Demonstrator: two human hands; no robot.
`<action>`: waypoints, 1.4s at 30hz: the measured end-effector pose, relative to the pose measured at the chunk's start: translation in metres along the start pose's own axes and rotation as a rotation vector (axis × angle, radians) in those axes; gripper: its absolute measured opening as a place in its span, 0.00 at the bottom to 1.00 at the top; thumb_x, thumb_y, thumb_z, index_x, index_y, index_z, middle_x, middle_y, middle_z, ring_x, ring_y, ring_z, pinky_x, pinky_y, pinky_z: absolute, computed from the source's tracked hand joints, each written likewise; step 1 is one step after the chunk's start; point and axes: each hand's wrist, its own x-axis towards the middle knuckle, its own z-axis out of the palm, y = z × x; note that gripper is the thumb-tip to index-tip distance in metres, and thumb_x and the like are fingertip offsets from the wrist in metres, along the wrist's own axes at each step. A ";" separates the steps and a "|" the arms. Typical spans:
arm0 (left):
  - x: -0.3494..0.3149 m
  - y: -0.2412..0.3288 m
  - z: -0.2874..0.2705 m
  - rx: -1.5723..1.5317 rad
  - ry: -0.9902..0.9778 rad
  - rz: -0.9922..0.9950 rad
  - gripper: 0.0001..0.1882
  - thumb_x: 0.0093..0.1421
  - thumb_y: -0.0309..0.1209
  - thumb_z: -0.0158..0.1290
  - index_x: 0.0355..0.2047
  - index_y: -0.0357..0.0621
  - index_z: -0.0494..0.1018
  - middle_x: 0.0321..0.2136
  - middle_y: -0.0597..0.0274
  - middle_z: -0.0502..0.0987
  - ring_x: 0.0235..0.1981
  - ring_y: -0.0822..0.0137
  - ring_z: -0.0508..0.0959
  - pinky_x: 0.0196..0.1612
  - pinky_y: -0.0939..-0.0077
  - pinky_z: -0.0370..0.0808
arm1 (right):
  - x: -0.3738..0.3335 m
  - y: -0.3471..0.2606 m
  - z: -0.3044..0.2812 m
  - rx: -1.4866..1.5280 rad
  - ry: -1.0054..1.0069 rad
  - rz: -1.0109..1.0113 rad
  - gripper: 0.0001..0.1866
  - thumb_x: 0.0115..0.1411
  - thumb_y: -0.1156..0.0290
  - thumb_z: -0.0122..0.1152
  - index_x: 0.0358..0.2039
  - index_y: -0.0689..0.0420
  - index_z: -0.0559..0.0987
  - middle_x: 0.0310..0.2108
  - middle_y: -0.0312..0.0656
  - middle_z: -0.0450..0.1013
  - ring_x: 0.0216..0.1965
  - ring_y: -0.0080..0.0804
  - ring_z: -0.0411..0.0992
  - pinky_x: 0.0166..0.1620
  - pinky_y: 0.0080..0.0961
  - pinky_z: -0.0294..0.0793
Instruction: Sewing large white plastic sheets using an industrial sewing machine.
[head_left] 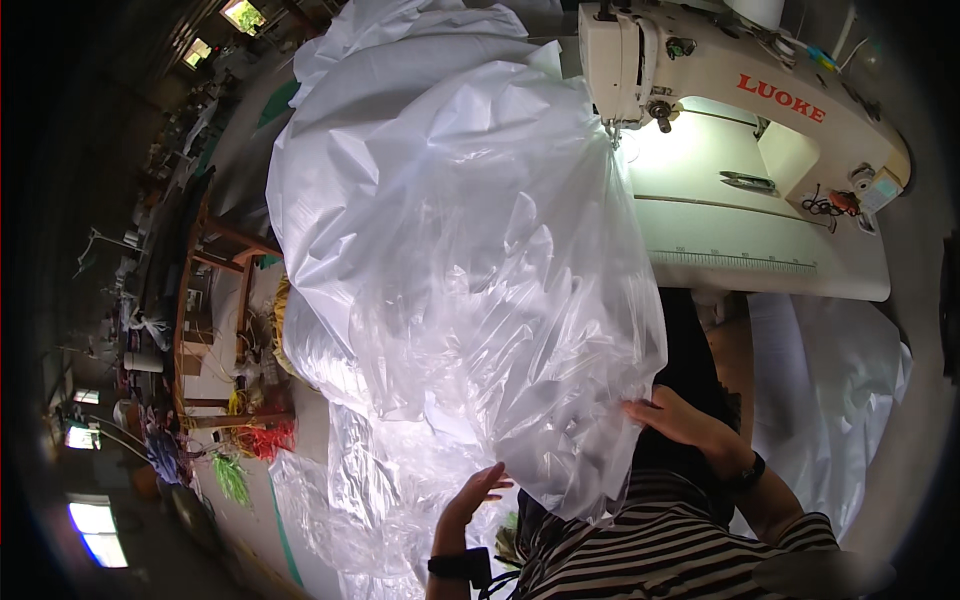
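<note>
A large crumpled sheet of clear, shiny plastic film [470, 230] spreads over the work surface and drapes down toward my body. Its upper right edge lies at the needle area of a cream sewing machine [620, 70]. My right hand [675, 415] pinches the film's lower right edge, with the fingertips partly hidden by the film. At the lower left edge of the film is my left hand [482, 490], its fingers stretched out and apart, close to or touching the plastic. A dark band circles each wrist.
Thread snips [748, 182] lie on the lit machine bed beside a printed ruler strip. More pale sheeting [825, 390] hangs at the right. On the left stand a wooden frame [235, 250] and red [265, 438] and green strands [231, 478]. Plastic film also lies low at the left.
</note>
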 end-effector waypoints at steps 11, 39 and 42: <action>0.012 0.076 -0.037 -0.171 0.384 0.555 0.13 0.69 0.39 0.50 0.43 0.42 0.67 0.19 0.68 0.70 0.16 0.79 0.67 0.19 0.83 0.65 | -0.030 -0.025 -0.019 -0.053 0.153 0.115 0.23 0.70 0.58 0.53 0.24 0.63 0.74 0.18 0.31 0.64 0.23 0.18 0.58 0.29 0.22 0.62; -0.048 -0.030 -0.373 -1.761 0.096 1.263 0.02 0.61 0.27 0.48 0.32 0.42 0.68 0.21 0.65 0.67 0.17 0.74 0.65 0.24 0.75 0.67 | -0.059 0.074 -0.156 -0.030 0.712 0.335 0.30 0.64 0.45 0.58 0.36 0.67 0.78 0.26 0.38 0.73 0.30 0.23 0.72 0.34 0.27 0.71; -0.052 -0.037 -0.391 -1.664 0.318 1.210 0.05 0.64 0.28 0.45 0.30 0.45 0.67 0.19 0.69 0.66 0.15 0.73 0.63 0.29 0.77 0.68 | -0.057 0.067 -0.160 -0.182 0.581 0.313 0.31 0.63 0.44 0.58 0.35 0.67 0.78 0.25 0.38 0.73 0.29 0.25 0.72 0.34 0.26 0.71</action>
